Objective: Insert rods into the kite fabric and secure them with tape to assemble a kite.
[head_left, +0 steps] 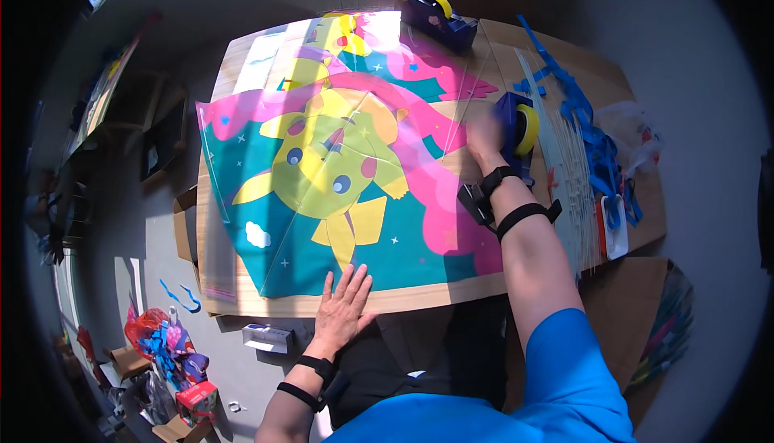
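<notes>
A thin printed sheet (pixel 242 161), shaped like a kite sail, lies spread on the wooden table. It is teal and pink with a yellow cartoon character, and thin straight lines cross it. My left hand (pixel 342 311) rests flat at the table's near edge, fingers spread, their tips on the sheet's lower border. On the right, my right hand (pixel 484 137) is at the near blue tape dispenser (pixel 508 124) with its yellow roll. Motion smears its fingers, so any piece of tape in them cannot be made out.
A second tape dispenser (pixel 439 20) stands at the table's far edge. Thin pale rods (pixel 568 177) and blue ribbon strips (pixel 597 149) lie along the right side, near a clear plastic bag (pixel 633 133). Cardboard boxes and a red-and-blue pile (pixel 165 346) are on the floor at left.
</notes>
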Demonstrator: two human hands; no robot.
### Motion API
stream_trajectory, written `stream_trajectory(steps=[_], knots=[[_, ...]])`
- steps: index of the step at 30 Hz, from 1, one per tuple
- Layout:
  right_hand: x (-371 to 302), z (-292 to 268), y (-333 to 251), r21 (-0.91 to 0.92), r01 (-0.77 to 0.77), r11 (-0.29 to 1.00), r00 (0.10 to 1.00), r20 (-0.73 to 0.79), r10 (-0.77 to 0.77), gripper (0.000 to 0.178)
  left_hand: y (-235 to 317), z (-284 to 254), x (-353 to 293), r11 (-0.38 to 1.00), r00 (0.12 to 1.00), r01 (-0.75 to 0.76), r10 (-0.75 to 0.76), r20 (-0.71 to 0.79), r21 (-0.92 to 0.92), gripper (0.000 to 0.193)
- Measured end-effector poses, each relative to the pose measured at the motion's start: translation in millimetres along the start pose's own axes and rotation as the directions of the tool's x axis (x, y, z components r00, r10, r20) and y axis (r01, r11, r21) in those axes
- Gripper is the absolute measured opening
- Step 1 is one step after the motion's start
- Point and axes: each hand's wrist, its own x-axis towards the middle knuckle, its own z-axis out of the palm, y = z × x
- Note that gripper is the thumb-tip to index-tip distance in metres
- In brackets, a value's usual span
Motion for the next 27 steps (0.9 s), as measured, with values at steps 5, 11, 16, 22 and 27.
stream_trajectory(steps=[5,11,16,22,27], knots=[[-10,23,-14,-0.021,-0.031,0.999,0.999,0.043,0.032,0.019,0,0,-5,0.999,1.000,0.013,-0.014,0.020,0.030,0.076],[42,60,16,0.220,-0.402,0.889,0.912,0.016,0.409,0.033,3,-2,2,0.999,0.999,0.000,-0.002,0.055,0.041,0.075],[-18,16,-27,0.151,-0.179,0.972,0.983,0.072,0.170,0.026,-3,-1,-16,0.997,0.996,0.065,-0.068,0.056,0.050,0.074],[-142,-75,-3,0.500,0.302,0.812,0.952,-0.116,-0.283,0.014,-3,6,-10,1.000,0.998,-0.015,0.016,-0.054,0.027,0.070],[-223,-88,40,0.270,0.694,0.668,0.720,-0.231,-0.654,0.012,-6,2,-13,0.989,0.988,-0.079,0.061,-0.140,-0.126,0.067]])
